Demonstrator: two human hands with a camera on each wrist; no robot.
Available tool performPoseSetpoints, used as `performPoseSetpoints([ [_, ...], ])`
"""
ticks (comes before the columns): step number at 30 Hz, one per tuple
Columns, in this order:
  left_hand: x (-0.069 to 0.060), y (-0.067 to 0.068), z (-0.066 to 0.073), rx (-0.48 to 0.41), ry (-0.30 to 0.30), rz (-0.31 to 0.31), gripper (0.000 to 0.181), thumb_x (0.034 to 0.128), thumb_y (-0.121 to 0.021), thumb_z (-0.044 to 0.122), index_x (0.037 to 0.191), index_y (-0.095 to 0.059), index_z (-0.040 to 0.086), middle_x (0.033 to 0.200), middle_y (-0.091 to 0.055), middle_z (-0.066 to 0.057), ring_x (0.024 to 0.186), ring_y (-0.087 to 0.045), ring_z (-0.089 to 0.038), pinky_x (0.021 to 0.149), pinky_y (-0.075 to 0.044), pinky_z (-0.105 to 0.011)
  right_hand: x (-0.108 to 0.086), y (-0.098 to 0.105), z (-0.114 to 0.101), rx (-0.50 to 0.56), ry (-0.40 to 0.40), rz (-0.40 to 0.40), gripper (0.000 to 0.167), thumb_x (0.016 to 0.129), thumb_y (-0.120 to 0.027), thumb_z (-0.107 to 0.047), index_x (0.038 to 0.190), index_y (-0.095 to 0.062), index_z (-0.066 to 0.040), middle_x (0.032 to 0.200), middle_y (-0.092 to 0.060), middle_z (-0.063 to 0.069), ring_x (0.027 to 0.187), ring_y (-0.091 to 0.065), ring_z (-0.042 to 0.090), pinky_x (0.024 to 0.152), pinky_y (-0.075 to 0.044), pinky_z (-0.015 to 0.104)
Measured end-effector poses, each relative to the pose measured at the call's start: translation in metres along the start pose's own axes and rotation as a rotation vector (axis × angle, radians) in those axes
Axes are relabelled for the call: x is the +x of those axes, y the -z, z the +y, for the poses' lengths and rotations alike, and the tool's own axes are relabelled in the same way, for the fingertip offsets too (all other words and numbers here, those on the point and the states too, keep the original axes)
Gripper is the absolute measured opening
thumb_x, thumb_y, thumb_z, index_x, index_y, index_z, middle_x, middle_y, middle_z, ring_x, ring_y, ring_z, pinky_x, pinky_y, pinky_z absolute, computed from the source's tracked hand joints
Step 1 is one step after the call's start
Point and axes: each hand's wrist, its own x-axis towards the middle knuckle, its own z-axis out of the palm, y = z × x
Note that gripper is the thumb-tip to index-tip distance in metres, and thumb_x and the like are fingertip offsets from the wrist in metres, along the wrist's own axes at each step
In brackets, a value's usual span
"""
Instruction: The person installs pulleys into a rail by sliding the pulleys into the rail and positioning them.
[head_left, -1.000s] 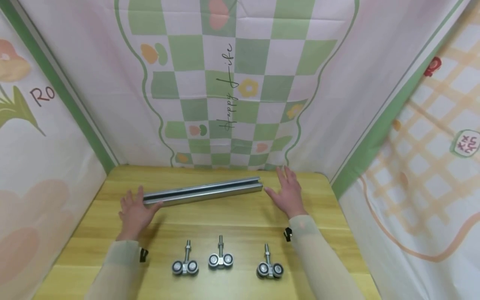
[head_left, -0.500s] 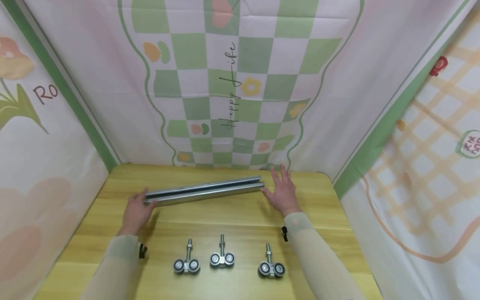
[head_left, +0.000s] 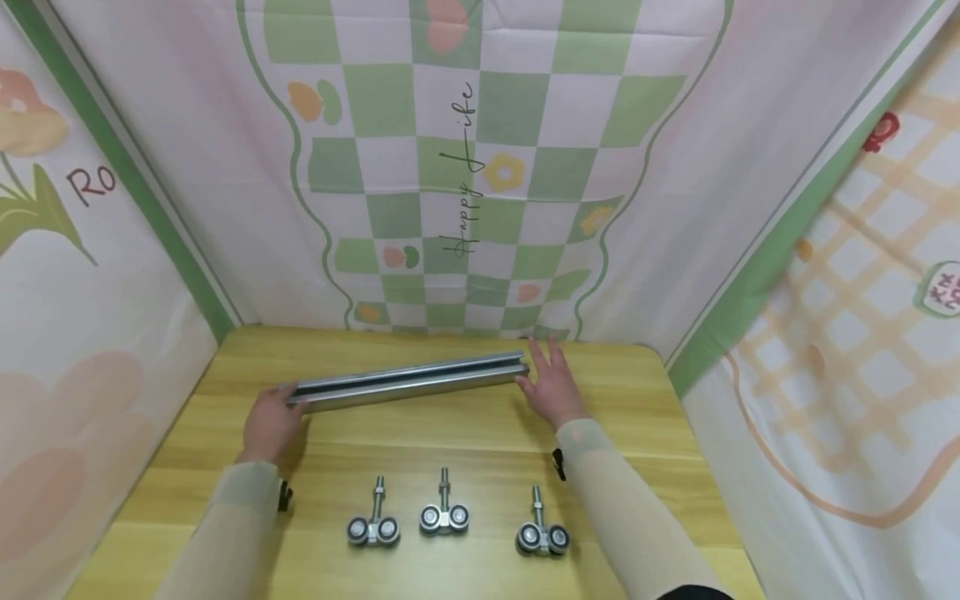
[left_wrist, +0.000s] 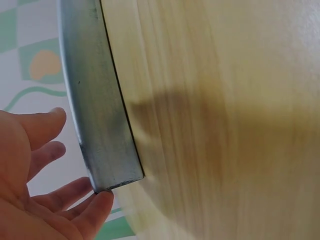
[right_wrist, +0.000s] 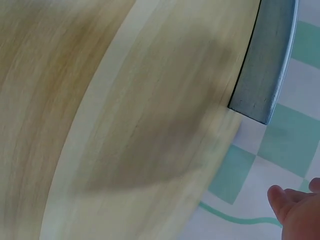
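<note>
A long silver metal rail (head_left: 412, 384) with an open channel lies slightly slanted across the back of the wooden table. My left hand (head_left: 270, 425) holds its left end, thumb at the near side and a finger at the far corner; the left wrist view shows fingertips (left_wrist: 103, 197) at the end of the rail (left_wrist: 100, 100). Around the right end, my right hand (head_left: 553, 392) has its fingers spread, thumb close to the rail. In the right wrist view, fingers (right_wrist: 280, 200) appear below the rail's end (right_wrist: 262, 75), apart from it.
Three metal roller pieces with upright bolts lie nearer the front of the table (head_left: 420, 450): one at left (head_left: 373, 531), one in the middle (head_left: 444, 518), one at right (head_left: 542, 538). Printed cloth (head_left: 450, 167) hangs behind and at both sides.
My left hand's spread fingers have closed in on the rail's left end. My right hand has moved left, closer to the right end. The rail looks almost unmoved.
</note>
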Motion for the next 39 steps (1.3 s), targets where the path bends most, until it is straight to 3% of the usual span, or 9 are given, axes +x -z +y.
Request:
performPoseSetpoints([
  [5,0.002,-0.003,0.0,0.015,0.032,0.003,0.054,0.0999,-0.058,0.024,0.144,-0.045,-0.004,0.142,-0.034,-0.041,0.127,-0.037,-0.057,0.105,-0.032,-0.067,0.005,-0.006,0.0,-0.021,-0.003,-0.02,0.087,0.094,-0.068,-0.037,0.161,-0.014,-0.023,0.164,0.0,0.02,0.144,-0.017,0.048,0.11,-0.029,0.063],
  [9,0.003,-0.004,-0.002,0.056,0.006,0.02,0.053,0.0997,-0.059,0.023,0.142,-0.046,-0.005,0.143,-0.032,-0.041,0.127,-0.037,-0.058,0.105,-0.032,-0.067,0.007,-0.008,-0.001,-0.047,-0.01,-0.081,0.088,0.091,-0.073,-0.034,0.16,-0.02,-0.018,0.163,-0.005,0.023,0.139,-0.029,0.049,0.106,-0.036,0.062],
  [11,0.004,-0.005,-0.003,0.071,-0.012,0.027,0.052,0.0996,-0.059,0.023,0.142,-0.047,-0.006,0.144,-0.031,-0.042,0.127,-0.037,-0.059,0.105,-0.032,-0.068,0.006,-0.009,-0.003,-0.044,-0.017,-0.128,0.087,0.09,-0.074,-0.033,0.159,-0.023,-0.015,0.163,-0.007,0.023,0.128,-0.045,0.05,0.098,-0.046,0.06],
  [16,0.004,-0.005,-0.004,0.09,-0.023,0.006,0.05,0.0998,-0.058,0.021,0.14,-0.048,-0.006,0.145,-0.028,-0.043,0.127,-0.036,-0.06,0.104,-0.032,-0.068,0.005,-0.012,-0.01,-0.059,-0.006,-0.217,0.08,0.094,-0.07,-0.029,0.158,-0.026,-0.009,0.16,-0.017,0.025,0.105,-0.062,0.045,0.09,-0.053,0.056],
  [23,0.005,-0.005,-0.002,0.113,0.005,-0.048,0.054,0.1017,-0.054,0.021,0.147,-0.04,-0.005,0.15,-0.02,-0.042,0.133,-0.028,-0.059,0.108,-0.026,-0.067,0.005,-0.017,-0.016,-0.123,0.023,-0.265,0.073,0.096,-0.066,-0.025,0.156,-0.028,-0.003,0.156,-0.026,0.027,0.112,-0.059,0.044,0.097,-0.049,0.055],
  [29,0.002,-0.005,0.001,0.135,-0.05,-0.102,0.056,0.1006,-0.055,0.021,0.148,-0.039,-0.004,0.152,-0.011,-0.043,0.136,-0.02,-0.06,0.109,-0.021,-0.068,0.005,-0.02,-0.014,-0.136,0.018,-0.271,0.066,0.097,-0.06,-0.018,0.154,-0.032,-0.003,0.157,-0.027,0.026,0.124,-0.052,0.044,0.102,-0.045,0.054],
  [32,0.0,-0.004,0.001,0.145,-0.065,-0.14,0.058,0.1002,-0.056,0.021,0.149,-0.036,-0.003,0.153,-0.004,-0.042,0.138,-0.013,-0.059,0.111,-0.016,-0.068,0.004,-0.023,-0.011,-0.123,0.012,-0.276,0.066,0.096,-0.057,-0.015,0.155,-0.032,-0.006,0.158,-0.025,0.024,0.124,-0.052,0.042,0.099,-0.048,0.053],
  [39,0.001,-0.005,0.0,0.126,-0.025,-0.195,0.061,0.1022,-0.051,0.023,0.154,-0.028,-0.001,0.155,0.006,-0.039,0.141,-0.003,-0.057,0.11,-0.012,-0.069,0.002,-0.026,-0.009,-0.117,-0.009,-0.278,0.072,0.089,-0.06,-0.01,0.155,-0.034,-0.008,0.159,-0.023,0.022,0.115,-0.059,0.038,0.079,-0.058,0.041],
])
